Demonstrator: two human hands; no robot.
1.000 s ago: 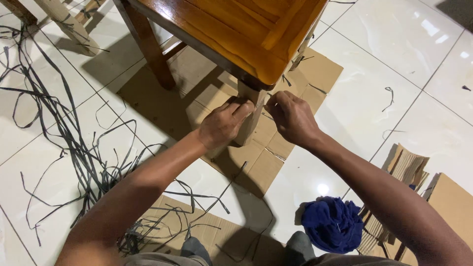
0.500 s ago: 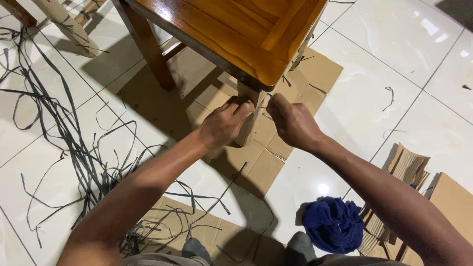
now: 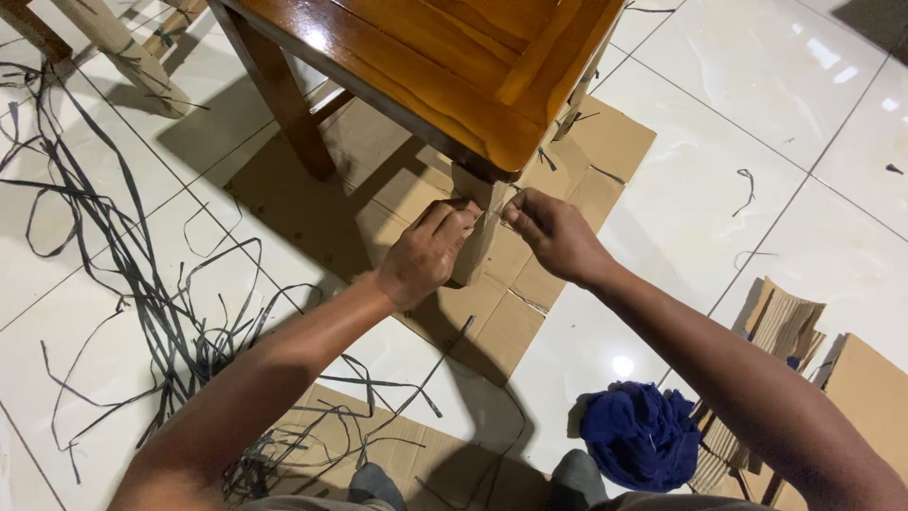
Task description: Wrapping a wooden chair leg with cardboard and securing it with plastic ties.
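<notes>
Cardboard wrap point(image 3: 476, 248) on the table leg point(image 3: 487, 194) — left hand point(image 3: 426, 255) grips it, right hand point(image 3: 553, 232) has climbed, pinching its top edge.

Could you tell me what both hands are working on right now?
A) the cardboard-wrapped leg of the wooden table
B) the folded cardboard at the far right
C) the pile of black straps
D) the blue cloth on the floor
A: the left hand grips the cardboard-wrapped leg under the table corner, and the right hand pinches at its top edge; the blue cloth and black straps lie untouched.
</notes>
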